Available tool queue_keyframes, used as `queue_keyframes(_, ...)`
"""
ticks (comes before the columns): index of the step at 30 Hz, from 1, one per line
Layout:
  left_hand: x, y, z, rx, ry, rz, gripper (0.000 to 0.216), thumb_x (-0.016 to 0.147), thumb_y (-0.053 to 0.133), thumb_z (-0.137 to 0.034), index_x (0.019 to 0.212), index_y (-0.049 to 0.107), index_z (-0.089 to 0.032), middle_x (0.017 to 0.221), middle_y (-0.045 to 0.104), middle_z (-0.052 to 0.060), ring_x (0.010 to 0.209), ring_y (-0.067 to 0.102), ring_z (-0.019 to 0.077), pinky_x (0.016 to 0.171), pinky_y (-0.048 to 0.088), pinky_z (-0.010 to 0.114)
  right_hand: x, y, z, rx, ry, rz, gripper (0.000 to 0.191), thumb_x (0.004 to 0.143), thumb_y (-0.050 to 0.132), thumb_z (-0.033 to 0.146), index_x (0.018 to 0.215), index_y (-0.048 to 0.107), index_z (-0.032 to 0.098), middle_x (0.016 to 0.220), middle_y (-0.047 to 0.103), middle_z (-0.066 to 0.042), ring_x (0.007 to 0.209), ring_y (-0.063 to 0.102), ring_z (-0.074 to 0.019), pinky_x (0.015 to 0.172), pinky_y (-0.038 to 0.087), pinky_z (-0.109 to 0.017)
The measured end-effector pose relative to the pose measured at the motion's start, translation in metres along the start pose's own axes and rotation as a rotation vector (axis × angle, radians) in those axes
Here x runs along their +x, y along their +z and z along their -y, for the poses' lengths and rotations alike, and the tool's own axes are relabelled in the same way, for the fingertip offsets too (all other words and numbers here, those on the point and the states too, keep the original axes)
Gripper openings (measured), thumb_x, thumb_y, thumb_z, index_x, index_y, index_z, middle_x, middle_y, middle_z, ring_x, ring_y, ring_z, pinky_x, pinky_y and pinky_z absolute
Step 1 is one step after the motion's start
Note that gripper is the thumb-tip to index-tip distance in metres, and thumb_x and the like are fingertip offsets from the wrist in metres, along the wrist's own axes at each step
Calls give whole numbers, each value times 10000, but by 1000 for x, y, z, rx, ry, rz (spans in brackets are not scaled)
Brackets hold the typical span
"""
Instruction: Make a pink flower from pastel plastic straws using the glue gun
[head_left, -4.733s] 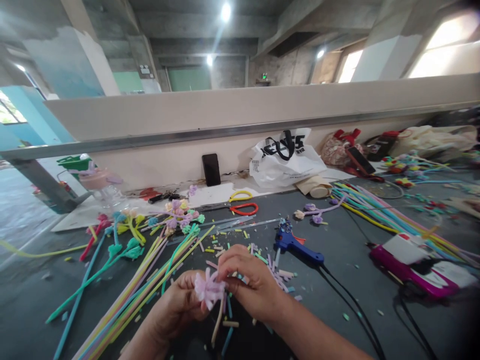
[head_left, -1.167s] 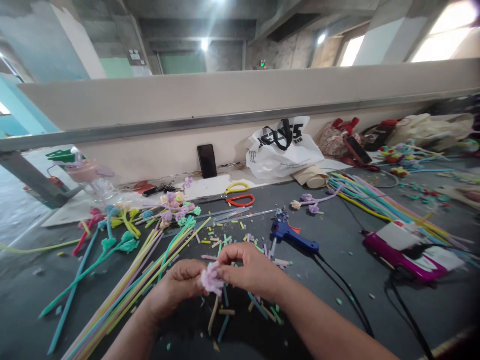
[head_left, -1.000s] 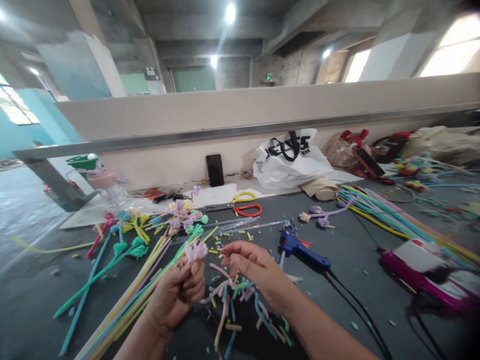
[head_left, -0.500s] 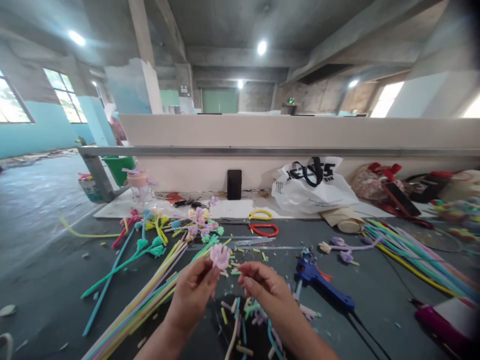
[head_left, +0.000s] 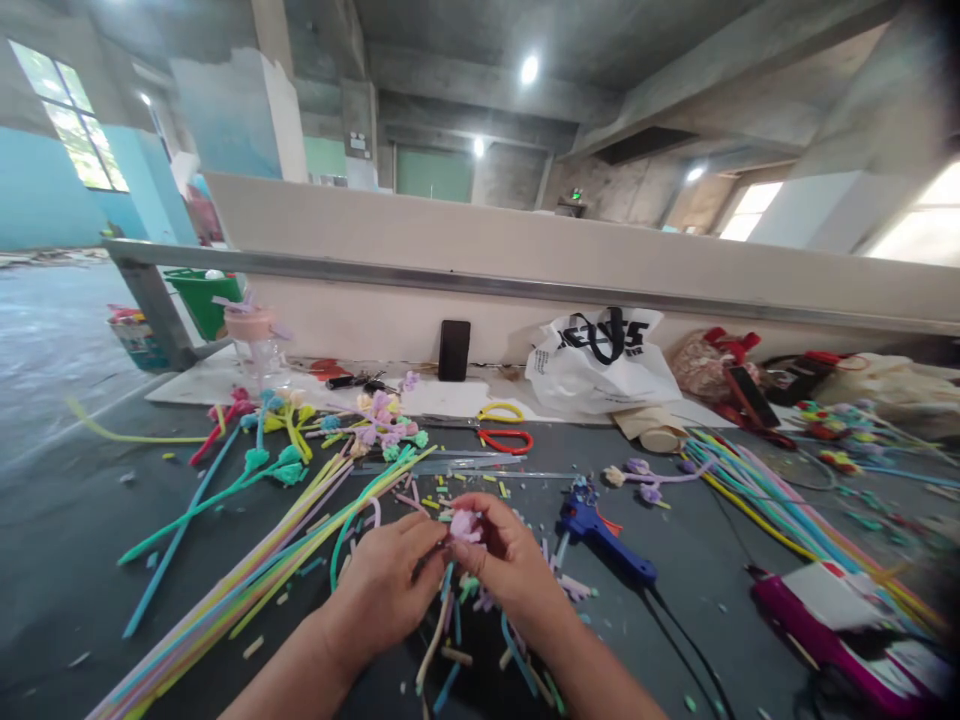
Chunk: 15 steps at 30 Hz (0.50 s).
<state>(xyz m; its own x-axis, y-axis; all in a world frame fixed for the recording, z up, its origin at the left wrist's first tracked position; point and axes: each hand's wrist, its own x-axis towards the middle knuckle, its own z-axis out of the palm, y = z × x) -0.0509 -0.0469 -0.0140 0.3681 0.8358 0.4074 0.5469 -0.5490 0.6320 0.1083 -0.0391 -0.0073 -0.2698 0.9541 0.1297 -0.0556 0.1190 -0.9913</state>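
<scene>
Both hands meet low over the dark table, pinched round a small pale purple pipe-cleaner flower. My left hand grips it from the left with curled fingers. My right hand closes thumb and fingers on it from the right. Short cut pieces of coloured pipe cleaner lie scattered under and around the hands.
A fan of long coloured pipe cleaners lies at the left, with finished flowers behind. A blue glue gun with its cord lies right of the hands. Scissors, a phone, a white bag and a magenta box stand further off.
My left hand held the flower up alone while the right hand was open beside it. Both hands have come down and the right has closed on the flower. The view swung left.
</scene>
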Motion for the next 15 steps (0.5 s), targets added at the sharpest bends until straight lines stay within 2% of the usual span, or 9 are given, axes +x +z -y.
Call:
queue_keyframes(4, 5, -1, -3, -238, -111, 28, 157, 804, 472, -250, 746, 591, -167, 684, 560, 12, 629, 481, 130, 583, 336, 228, 1, -2, -3, 86, 36, 2, 359, 647, 701, 366, 919, 523, 215, 735, 492, 22, 647, 470, -116, 586, 396, -227)
queue_keyframes(8, 10, -2, -3, -412, -224, 92, 268, 827, 431, -332, 670, 556, -154, 594, 476, -25, 570, 412, 109, 531, 306, 211, 1, -5, -6, 70, -14, 13, 318, 675, 684, 340, 936, 537, 232, 753, 482, 22, 660, 462, -118, 593, 395, -222)
queue_keyframes(12, 10, 0, 0, -330, -222, 112, 245, 817, 443, -285, 614, 511, -166, 580, 455, -33, 561, 408, 108, 524, 288, 211, 1, -8, -9, -76, -148, 27, 258, 707, 663, 286, 941, 565, 242, 953, 492, -13, 820, 483, -149, 729, 401, -249)
queue_keyframes(15, 6, 1, 3, -147, -131, 62, 245, 829, 434, -263, 617, 524, -179, 604, 515, -16, 571, 449, 118, 532, 280, 222, 2, -10, -11, -66, -112, 88, 348, 701, 675, 277, 1014, 525, 248, 907, 497, -9, 787, 486, -141, 696, 399, -242)
